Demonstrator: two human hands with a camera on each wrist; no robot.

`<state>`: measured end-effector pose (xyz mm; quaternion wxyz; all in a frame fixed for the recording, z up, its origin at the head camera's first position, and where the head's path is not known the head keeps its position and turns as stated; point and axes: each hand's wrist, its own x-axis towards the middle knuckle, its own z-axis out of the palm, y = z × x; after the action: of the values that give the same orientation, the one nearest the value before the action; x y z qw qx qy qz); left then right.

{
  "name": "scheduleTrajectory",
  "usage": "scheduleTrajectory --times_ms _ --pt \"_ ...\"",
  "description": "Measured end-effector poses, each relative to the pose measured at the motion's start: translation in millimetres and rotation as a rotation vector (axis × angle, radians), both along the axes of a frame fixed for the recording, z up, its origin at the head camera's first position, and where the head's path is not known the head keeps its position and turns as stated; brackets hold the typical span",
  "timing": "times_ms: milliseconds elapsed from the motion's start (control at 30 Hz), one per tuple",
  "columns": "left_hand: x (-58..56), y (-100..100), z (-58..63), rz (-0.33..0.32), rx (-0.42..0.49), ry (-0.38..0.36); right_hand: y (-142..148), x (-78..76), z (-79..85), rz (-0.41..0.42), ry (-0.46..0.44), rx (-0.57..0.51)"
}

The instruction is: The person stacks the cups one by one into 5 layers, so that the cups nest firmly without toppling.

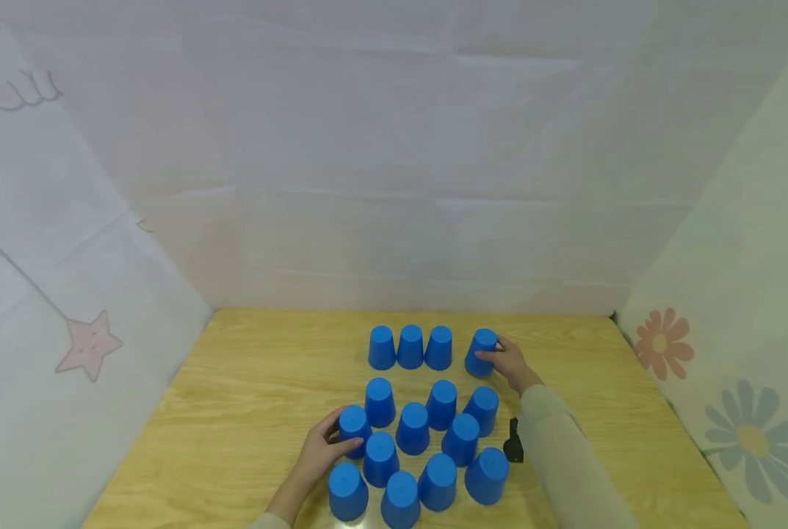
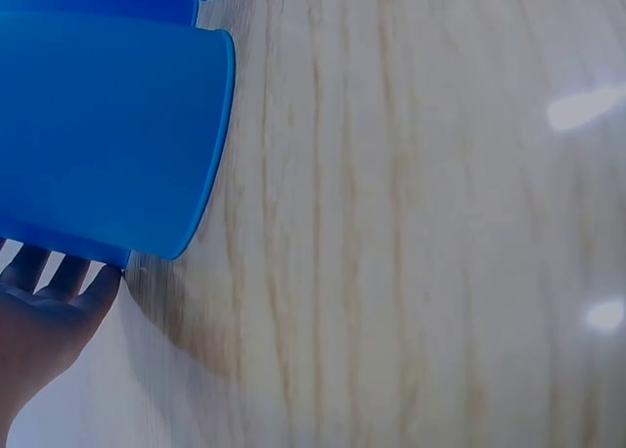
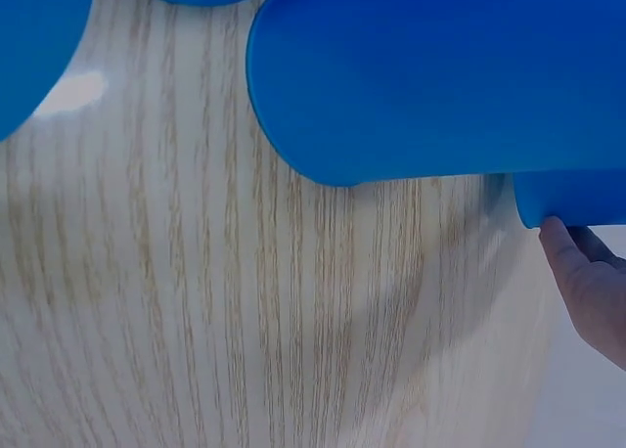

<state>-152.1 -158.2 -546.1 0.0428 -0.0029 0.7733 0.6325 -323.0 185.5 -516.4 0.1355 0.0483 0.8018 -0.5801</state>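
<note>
Upside-down blue plastic cups stand on the table. My left hand (image 1: pixel 317 455) grips a blue cup (image 1: pixel 353 425) at the left edge of the nearer group, thumb across its front and fingers behind. In the left wrist view, those fingers (image 2: pixel 67 280) show against a cup's side, partly behind a closer cup (image 2: pixel 108 125). At the back right, my right hand (image 1: pixel 509 364) holds another blue cup (image 1: pixel 480 351), thumb in front. It sits slightly tilted, just right of a row of three cups (image 1: pixel 410 347). The right wrist view has a near cup (image 3: pixel 440 76) covering much of the held cup (image 3: pixel 577 199).
Several more inverted cups (image 1: pixel 413 427) stand loosely grouped at the front middle, between the arms. A small black object (image 1: pixel 514 442) lies beside the right sleeve (image 1: pixel 568 448). The wooden table (image 1: pixel 248 382) meets a pale cloth wall (image 1: pixel 394 242) at the back, with printed cloth on both sides.
</note>
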Motion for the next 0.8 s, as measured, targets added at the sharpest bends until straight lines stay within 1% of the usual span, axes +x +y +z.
scheduleTrajectory --times_ms 167,333,467,600,633,667,800 --pt "1.3 1 1.9 -0.013 0.009 0.008 -2 -2.6 -4.7 0.017 0.008 0.015" --pt "4.9 0 3.1 0.000 0.010 0.001 -7 -3.7 -9.0 0.022 0.002 -0.022" --pt "5.6 0 2.2 0.007 0.017 -0.014 -11 -5.2 -9.2 0.027 0.005 -0.047" --pt "5.9 0 1.7 0.007 0.013 -0.013 -15 -5.7 -8.2 0.033 0.009 -0.050" --pt "7.3 0 5.5 0.007 0.017 -0.012 -15 -6.1 -8.5 0.033 0.007 -0.049" --pt "7.6 0 6.9 0.007 0.024 -0.014 -16 -6.4 -8.5 0.032 0.006 -0.049" --pt "9.5 -1 8.5 0.018 0.025 -0.002 -18 -8.5 -8.8 0.027 0.003 -0.020"
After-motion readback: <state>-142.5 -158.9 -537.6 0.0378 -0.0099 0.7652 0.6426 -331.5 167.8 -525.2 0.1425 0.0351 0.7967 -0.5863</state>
